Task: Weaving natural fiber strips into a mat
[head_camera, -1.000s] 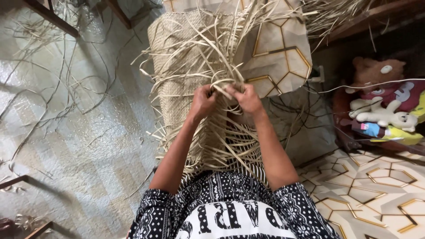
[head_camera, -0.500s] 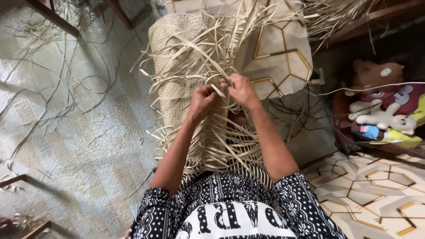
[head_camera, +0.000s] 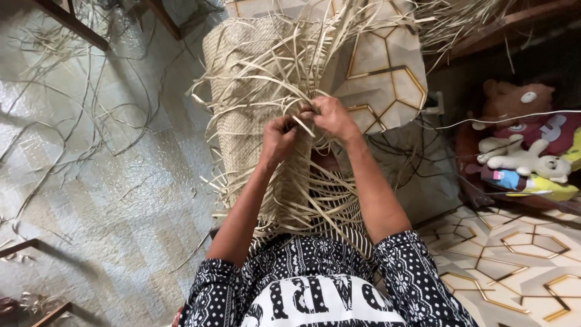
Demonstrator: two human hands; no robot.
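Pale shiny floor sheet (head_camera: 91,200) strewn with loose straw strips (head_camera: 66,121), hexagon-patterned floor mat (head_camera: 514,260) at lower right, soft toys (head_camera: 520,154) heaped on a dark shelf, dark wooden bar (head_camera: 66,21) at upper left

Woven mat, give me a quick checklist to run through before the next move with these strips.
1. Left hand pinching a strip at the working edge: ok.
2. Right hand gripping strips beside it: ok.
3. Woven mat lying flat ahead of the hands: ok.
4. Loose strips untangled: not ok, they cross and fan out.
5. Which strip goes over or under: cannot tell, fingers hide it.
6. Floor free of stray strips: not ok.
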